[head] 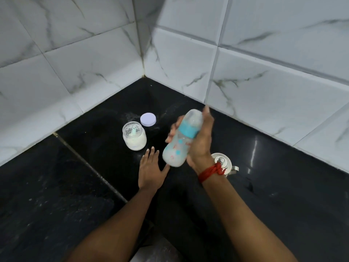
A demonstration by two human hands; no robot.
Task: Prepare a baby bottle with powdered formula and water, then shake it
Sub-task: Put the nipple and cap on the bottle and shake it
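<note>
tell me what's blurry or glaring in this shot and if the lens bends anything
Head view: the baby bottle is smeared by motion blur, while the powder jar and the lid behind it are fairly sharp. Head view: a bright glare streak lies on the black counter, beyond the steel vessel. Head view: the tile joints on the wall bow slightly from the wide lens.

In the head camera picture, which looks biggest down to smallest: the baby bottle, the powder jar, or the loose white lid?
1. baby bottle, though it is held up nearer the camera, which may flatter it
2. powder jar
3. white lid
</note>
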